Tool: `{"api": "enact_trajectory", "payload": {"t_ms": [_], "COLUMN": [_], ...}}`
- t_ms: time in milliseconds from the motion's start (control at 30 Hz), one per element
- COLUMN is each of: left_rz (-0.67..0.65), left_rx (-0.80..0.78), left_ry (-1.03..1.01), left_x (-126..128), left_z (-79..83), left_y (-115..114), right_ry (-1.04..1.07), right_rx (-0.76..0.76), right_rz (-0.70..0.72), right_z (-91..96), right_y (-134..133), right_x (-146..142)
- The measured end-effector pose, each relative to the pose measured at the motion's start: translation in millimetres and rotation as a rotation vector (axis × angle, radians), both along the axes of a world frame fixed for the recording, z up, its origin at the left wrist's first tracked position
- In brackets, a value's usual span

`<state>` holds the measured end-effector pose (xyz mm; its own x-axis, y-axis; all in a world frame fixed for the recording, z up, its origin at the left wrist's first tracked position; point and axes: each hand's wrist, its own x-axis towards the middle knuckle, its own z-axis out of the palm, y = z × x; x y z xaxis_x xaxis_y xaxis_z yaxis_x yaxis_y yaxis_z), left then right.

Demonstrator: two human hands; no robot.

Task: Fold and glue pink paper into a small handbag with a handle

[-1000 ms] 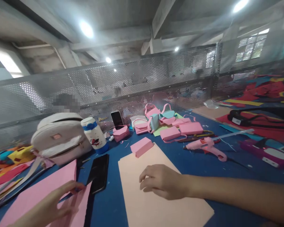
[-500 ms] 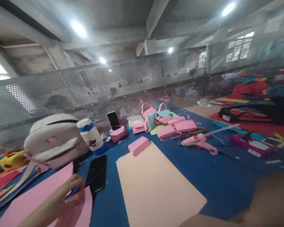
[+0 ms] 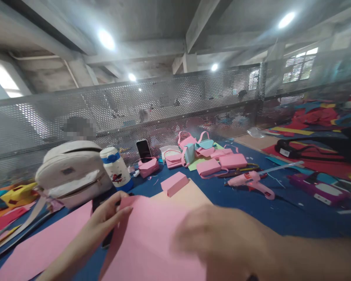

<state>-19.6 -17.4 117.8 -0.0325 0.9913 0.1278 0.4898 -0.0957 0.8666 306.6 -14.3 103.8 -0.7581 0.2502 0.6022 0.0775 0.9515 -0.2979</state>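
My left hand (image 3: 112, 212) pinches the upper left corner of a pink paper sheet (image 3: 146, 242), which is raised and slightly bowed in front of me. Over the sheet's right side is my right hand (image 3: 213, 230), smeared by motion, so its fingers do not show clearly. Beneath the sheet lies a peach-coloured sheet (image 3: 193, 193), mostly covered, with a small folded pink paper box (image 3: 174, 183) at its far end. Another pink sheet (image 3: 46, 242) lies flat on the left. A dark phone (image 3: 107, 240) is largely hidden behind my left hand and the raised sheet.
A pale backpack (image 3: 73, 171) and a bottle (image 3: 117, 168) stand at the back left. Small pink and blue paper bags (image 3: 190, 152) cluster by the mesh partition (image 3: 163, 101). To the right are a pink glue gun (image 3: 253, 182) and a purple device (image 3: 318, 189) on the blue table (image 3: 269, 216).
My left hand has lifted the pink sheet and brought it rightward over the peach sheet. My right hand has moved in from the lower right onto the pink sheet.
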Motion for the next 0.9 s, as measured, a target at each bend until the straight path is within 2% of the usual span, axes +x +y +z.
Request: {"api": "enact_trajectory", "payload": {"t_ms": [33, 100, 167, 267, 333, 400, 500, 567, 733, 900], "left_rz": [-0.010, -0.006, -0.056, -0.188, -0.259, -0.276, -0.288, -0.305, -0.345, -0.373], "left_rx": [-0.055, -0.114, -0.121, -0.105, -0.069, 0.004, 0.130, 0.182, 0.289, 0.345], "left_ry": [-0.132, -0.313, -0.435, -0.442, -0.313, -0.090, 0.230, 0.356, 0.540, 0.609], "left_x": [10.3, 29.7, 45.2, 57.7, 59.3, 57.7, 54.8, 55.3, 63.3, 64.5], "left_z": [-6.3, -22.5, -40.7, -63.6, -72.3, -76.8, -81.5, -85.6, -92.6, -94.3], "left_y": [1.1, 1.8, 1.2, 0.4, 0.9, 3.3, 10.7, 17.4, 31.2, 36.2], "right_ry": [0.002, -0.072, -0.121, -0.184, -0.249, -0.314, -0.375, -0.401, -0.413, -0.427], "right_rx": [-0.030, -0.169, -0.234, -0.331, -0.390, -0.383, -0.295, -0.227, -0.080, 0.040], "right_rz": [-0.033, -0.130, -0.184, -0.268, -0.284, -0.294, -0.320, -0.333, -0.351, -0.341], "right_z": [12.1, 16.5, 3.8, -23.9, -38.4, -47.4, -53.6, -56.3, -66.9, -72.7], "right_y": [12.7, 35.9, 57.0, 83.4, 94.9, 101.2, 106.3, 109.6, 113.0, 110.4], "right_x": [-1.7, -2.5, -0.8, 2.7, 3.2, 1.8, -2.9, -6.5, -14.7, -19.4]}}
